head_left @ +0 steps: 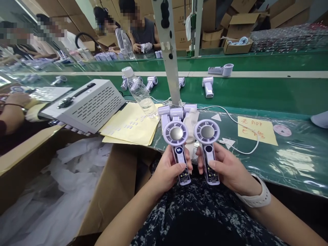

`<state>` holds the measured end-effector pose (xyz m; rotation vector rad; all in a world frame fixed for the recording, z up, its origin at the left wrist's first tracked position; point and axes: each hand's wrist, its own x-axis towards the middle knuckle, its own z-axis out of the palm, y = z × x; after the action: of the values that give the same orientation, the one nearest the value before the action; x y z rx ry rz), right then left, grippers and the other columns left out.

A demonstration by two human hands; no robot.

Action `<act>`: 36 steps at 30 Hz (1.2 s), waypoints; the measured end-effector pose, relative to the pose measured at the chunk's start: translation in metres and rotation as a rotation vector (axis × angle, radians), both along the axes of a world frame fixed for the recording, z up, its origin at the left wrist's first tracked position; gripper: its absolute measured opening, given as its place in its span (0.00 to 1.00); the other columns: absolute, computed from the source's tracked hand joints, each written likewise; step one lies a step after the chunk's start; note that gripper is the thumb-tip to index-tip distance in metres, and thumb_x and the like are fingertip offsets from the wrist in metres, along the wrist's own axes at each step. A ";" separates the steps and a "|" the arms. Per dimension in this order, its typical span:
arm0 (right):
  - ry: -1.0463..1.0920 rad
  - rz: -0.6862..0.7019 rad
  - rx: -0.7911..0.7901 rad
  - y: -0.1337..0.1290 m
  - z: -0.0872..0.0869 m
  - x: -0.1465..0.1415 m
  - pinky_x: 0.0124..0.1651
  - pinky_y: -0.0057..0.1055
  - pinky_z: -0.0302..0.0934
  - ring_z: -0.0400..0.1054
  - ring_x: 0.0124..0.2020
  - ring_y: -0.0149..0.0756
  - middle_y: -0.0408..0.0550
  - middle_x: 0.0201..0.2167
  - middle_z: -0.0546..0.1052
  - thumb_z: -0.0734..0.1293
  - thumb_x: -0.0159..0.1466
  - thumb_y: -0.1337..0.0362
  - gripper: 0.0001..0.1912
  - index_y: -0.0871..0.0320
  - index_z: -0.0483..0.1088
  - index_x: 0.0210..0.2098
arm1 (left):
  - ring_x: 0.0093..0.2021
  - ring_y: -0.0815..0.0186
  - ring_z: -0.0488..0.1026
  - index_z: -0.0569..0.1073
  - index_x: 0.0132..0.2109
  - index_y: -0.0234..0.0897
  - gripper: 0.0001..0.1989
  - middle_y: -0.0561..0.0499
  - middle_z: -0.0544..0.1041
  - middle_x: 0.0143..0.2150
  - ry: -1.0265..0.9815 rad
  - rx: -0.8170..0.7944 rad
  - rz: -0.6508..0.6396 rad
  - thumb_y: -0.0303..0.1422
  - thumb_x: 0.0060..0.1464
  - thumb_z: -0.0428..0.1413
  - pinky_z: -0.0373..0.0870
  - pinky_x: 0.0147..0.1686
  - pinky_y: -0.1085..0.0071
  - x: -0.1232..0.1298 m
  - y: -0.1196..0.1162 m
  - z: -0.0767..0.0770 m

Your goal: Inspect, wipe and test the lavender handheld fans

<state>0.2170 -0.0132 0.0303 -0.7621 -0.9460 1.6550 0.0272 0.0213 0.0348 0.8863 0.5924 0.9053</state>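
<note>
Two lilac handheld fans are held upright side by side over my lap. My left hand (170, 167) is wrapped round the handle of the left handheld fan (176, 134), whose small round display is lit and reads 83. Round the handle of the right handheld fan (207, 132) closes my right hand (225, 167), thumb on the handle's front; that fan's display is dark. Just beyond them, several more lilac fans (176, 112) lie together at the table edge, beside a crumpled white cloth or wrapper (191, 126).
A plastic bottle (143, 94) stands by yellow paper (128, 124) and a vented metal box (94, 102). At lower left is a carton (112, 184) of white wrapping. A white cable (246, 152) crosses the green table. Fans (208, 87) lie on the belt; several people work beyond.
</note>
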 end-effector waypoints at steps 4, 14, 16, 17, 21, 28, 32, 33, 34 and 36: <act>-0.019 -0.028 0.010 -0.001 -0.002 -0.002 0.38 0.34 0.68 0.70 0.33 0.36 0.45 0.35 0.75 0.73 0.64 0.57 0.20 0.54 0.69 0.52 | 0.31 0.69 0.73 0.68 0.51 0.38 0.25 0.53 0.71 0.38 -0.004 0.001 -0.035 0.36 0.49 0.68 0.72 0.32 0.71 -0.002 0.002 0.000; 0.026 -0.055 -0.054 0.001 -0.001 -0.006 0.38 0.31 0.66 0.69 0.33 0.34 0.44 0.35 0.75 0.74 0.63 0.58 0.20 0.53 0.69 0.53 | 0.33 0.67 0.73 0.69 0.53 0.39 0.27 0.51 0.71 0.40 -0.039 -0.045 -0.037 0.35 0.47 0.69 0.72 0.32 0.69 -0.002 0.000 -0.001; 0.027 -0.057 -0.059 0.000 0.001 -0.007 0.38 0.31 0.66 0.69 0.33 0.34 0.44 0.36 0.76 0.75 0.62 0.58 0.22 0.53 0.69 0.54 | 0.33 0.68 0.73 0.68 0.53 0.39 0.27 0.52 0.71 0.40 -0.035 -0.048 -0.032 0.35 0.48 0.69 0.72 0.32 0.70 -0.002 0.001 -0.001; 0.028 -0.052 -0.054 0.000 0.001 -0.007 0.38 0.32 0.66 0.69 0.33 0.34 0.44 0.35 0.76 0.75 0.61 0.58 0.22 0.53 0.70 0.53 | 0.32 0.68 0.72 0.68 0.53 0.39 0.27 0.52 0.71 0.39 -0.032 -0.048 -0.028 0.35 0.48 0.69 0.72 0.31 0.70 -0.002 0.001 -0.002; 0.003 -0.071 -0.021 -0.003 0.001 -0.006 0.43 0.36 0.67 0.71 0.36 0.38 0.46 0.36 0.77 0.76 0.60 0.55 0.19 0.55 0.72 0.48 | 0.30 0.69 0.72 0.68 0.52 0.39 0.26 0.53 0.71 0.38 -0.037 -0.043 -0.025 0.35 0.48 0.68 0.72 0.29 0.71 -0.001 0.001 -0.004; -0.008 -0.070 -0.017 -0.002 -0.001 -0.004 0.42 0.36 0.68 0.71 0.35 0.37 0.46 0.35 0.77 0.76 0.60 0.56 0.20 0.55 0.72 0.48 | 0.30 0.69 0.74 0.68 0.48 0.38 0.22 0.53 0.72 0.37 -0.044 -0.041 -0.018 0.35 0.48 0.68 0.73 0.29 0.71 0.001 0.000 -0.004; -0.010 -0.102 -0.061 -0.001 -0.002 -0.007 0.35 0.33 0.66 0.68 0.30 0.35 0.46 0.32 0.76 0.73 0.63 0.55 0.15 0.56 0.73 0.45 | 0.27 0.70 0.72 0.68 0.48 0.38 0.22 0.55 0.72 0.34 -0.020 -0.105 0.070 0.38 0.49 0.67 0.72 0.26 0.72 0.004 0.005 -0.009; -0.016 -0.122 -0.063 -0.001 -0.003 -0.008 0.33 0.32 0.66 0.68 0.29 0.34 0.45 0.31 0.75 0.72 0.63 0.55 0.14 0.56 0.73 0.44 | 0.26 0.70 0.71 0.68 0.47 0.38 0.22 0.55 0.72 0.34 -0.016 -0.107 0.091 0.38 0.49 0.67 0.71 0.25 0.72 0.005 0.005 -0.011; -0.020 -0.136 -0.065 -0.001 -0.003 -0.009 0.33 0.32 0.66 0.67 0.28 0.34 0.45 0.30 0.75 0.72 0.63 0.55 0.14 0.56 0.73 0.43 | 0.26 0.70 0.71 0.68 0.47 0.38 0.22 0.55 0.72 0.33 -0.015 -0.107 0.098 0.38 0.49 0.67 0.71 0.25 0.72 0.005 0.006 -0.012; -0.011 -0.120 -0.079 -0.002 -0.004 -0.009 0.32 0.31 0.66 0.67 0.28 0.34 0.45 0.29 0.75 0.72 0.63 0.55 0.14 0.56 0.72 0.43 | 0.26 0.71 0.71 0.68 0.47 0.38 0.22 0.55 0.72 0.33 -0.031 -0.108 0.064 0.39 0.49 0.67 0.71 0.25 0.73 0.004 0.005 -0.013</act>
<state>0.2084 -0.0151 0.0267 -0.8655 -0.8310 1.5920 0.0314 0.0264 0.0214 0.7582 0.6400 0.9339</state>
